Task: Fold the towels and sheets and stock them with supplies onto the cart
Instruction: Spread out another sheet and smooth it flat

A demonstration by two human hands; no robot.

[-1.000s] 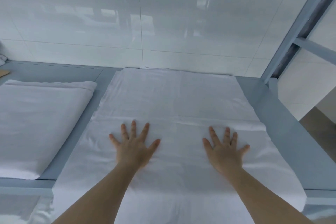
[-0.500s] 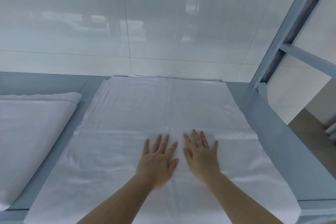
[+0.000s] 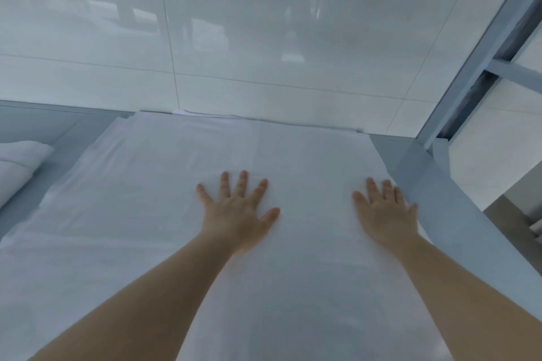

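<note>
- Centrally, the white sheet [image 3: 181, 214] lay spread flat on the grey table [image 3: 440, 182], its far edge against the tiled wall [image 3: 264, 38].
- Left hand [image 3: 239, 214] pressed the sheet's middle, fingers straight and splayed wide.
- Right hand [image 3: 385, 214] lay flat near the right edge, fingers straight.
- Half a second before, both hands met at the centre; they had since swept apart, suggesting smoothing before the next fold.
- Another folded linen [image 3: 17, 167] sat at far left.

Head view looks forward and down, close over the sheet [image 3: 181, 184].
</note>
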